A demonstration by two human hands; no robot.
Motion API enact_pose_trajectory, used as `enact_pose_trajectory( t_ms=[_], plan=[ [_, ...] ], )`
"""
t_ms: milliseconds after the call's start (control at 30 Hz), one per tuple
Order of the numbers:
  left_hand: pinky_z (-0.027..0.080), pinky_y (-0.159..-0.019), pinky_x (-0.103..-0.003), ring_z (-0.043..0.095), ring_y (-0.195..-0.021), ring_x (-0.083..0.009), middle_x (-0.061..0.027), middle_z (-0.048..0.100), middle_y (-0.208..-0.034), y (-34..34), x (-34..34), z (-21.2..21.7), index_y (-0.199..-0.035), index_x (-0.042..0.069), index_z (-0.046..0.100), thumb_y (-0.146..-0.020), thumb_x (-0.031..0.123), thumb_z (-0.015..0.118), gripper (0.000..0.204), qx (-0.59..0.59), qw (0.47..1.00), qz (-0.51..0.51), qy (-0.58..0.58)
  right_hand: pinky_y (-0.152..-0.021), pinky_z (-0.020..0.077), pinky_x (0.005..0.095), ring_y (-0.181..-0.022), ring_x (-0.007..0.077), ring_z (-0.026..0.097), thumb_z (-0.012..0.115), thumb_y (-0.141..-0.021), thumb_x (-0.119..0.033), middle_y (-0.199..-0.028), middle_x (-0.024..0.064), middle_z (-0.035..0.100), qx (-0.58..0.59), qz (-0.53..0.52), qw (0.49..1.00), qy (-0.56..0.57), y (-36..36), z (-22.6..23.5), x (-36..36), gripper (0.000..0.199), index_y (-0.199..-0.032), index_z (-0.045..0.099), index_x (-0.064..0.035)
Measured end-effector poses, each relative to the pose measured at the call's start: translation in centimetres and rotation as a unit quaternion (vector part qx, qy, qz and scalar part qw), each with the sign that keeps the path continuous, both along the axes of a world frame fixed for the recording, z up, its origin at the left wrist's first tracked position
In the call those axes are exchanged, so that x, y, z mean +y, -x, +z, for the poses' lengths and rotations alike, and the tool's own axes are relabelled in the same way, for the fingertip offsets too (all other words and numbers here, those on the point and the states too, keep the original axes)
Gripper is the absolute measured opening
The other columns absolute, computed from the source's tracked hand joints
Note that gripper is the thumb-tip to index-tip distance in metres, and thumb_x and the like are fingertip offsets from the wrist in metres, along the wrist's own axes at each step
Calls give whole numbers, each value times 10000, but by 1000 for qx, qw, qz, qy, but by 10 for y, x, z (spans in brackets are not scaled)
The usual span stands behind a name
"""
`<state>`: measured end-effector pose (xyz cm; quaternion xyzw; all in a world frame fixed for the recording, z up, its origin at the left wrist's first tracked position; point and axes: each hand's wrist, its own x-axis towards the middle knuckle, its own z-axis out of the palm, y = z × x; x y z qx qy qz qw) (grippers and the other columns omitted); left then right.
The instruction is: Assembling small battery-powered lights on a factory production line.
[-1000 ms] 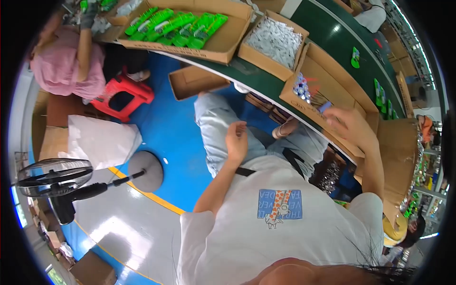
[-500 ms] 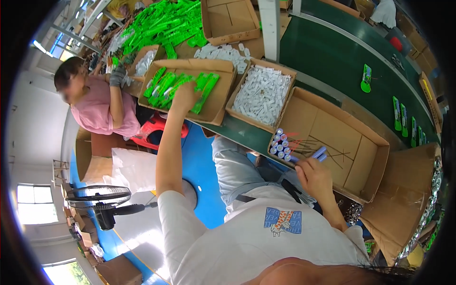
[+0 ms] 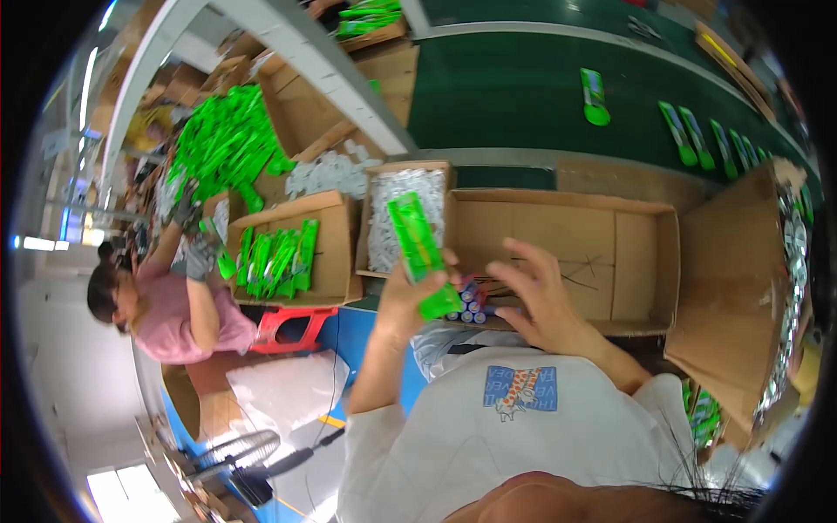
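While my left hand grips a green packet just left of blue cylinders in a carton's near left corner, my right hand spreads its fingers beside them; seemingly I'm uniting packet and cylinders, probably needing a careful right-hand pinch next.

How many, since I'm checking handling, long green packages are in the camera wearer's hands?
1 long green plastic package shows, in the left hand; another could be hidden behind it.
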<state>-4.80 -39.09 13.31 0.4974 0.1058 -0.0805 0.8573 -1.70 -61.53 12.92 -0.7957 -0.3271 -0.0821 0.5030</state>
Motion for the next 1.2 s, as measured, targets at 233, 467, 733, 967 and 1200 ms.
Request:
enact_pose_trajectory(
  t_ms=[233, 467, 733, 967, 1200],
  plan=[
    [501, -810, -317, 562, -982, -200, -103, 524, -1119, -10, -54, -28, -1323, 52, 338, -797, -96, 508, 572, -74, 996, 39, 28, -613, 487, 328, -768, 186, 592, 705, -722, -61, -698, -1, 646, 100, 71, 991, -55, -23, 12, -10, 182, -899, 688, -99],
    [347, -1029, -324, 441, -1198, -207, -92, 431, -1305, 8, -60, -44, -1475, 91, 230, -947, 175, 369, 553, -43, 998, 35, -23, -499, 448, 303, -638, 183, 568, 727, -699, -55, -644, 15, 584, -37, -57, 998, 7, -9, 11, 24, 139, -806, 645, -89],
    [506, -697, -350, 532, -787, -180, -97, 499, -1000, 16, -43, -30, -1283, 108, 284, -933, -8, 396, 385, -52, 999, 2, 14, -738, 499, 397, -934, 274, 572, 677, -789, -127, -940, 51, 615, -67, 151, 965, 204, -57, -19, -26, 184, -958, 609, -100],
    [510, -707, -349, 538, -792, -175, -102, 502, -1023, 20, -36, -37, -1283, 100, 289, -945, -10, 385, 368, -45, 998, -38, 27, -817, 471, 423, -980, 318, 566, 659, -774, -132, -943, 92, 595, 56, 194, 923, 329, -99, -69, -81, 178, -941, 631, -76],
    [521, -719, -342, 545, -775, -167, -113, 502, -1022, 22, -36, -37, -1303, 79, 278, -949, -19, 379, 381, -38, 998, -58, 3, -839, 464, 386, -953, 282, 589, 649, -772, -140, -920, 75, 592, -70, 182, 904, 381, -80, -55, -64, 193, -955, 618, -85]
  ],
)
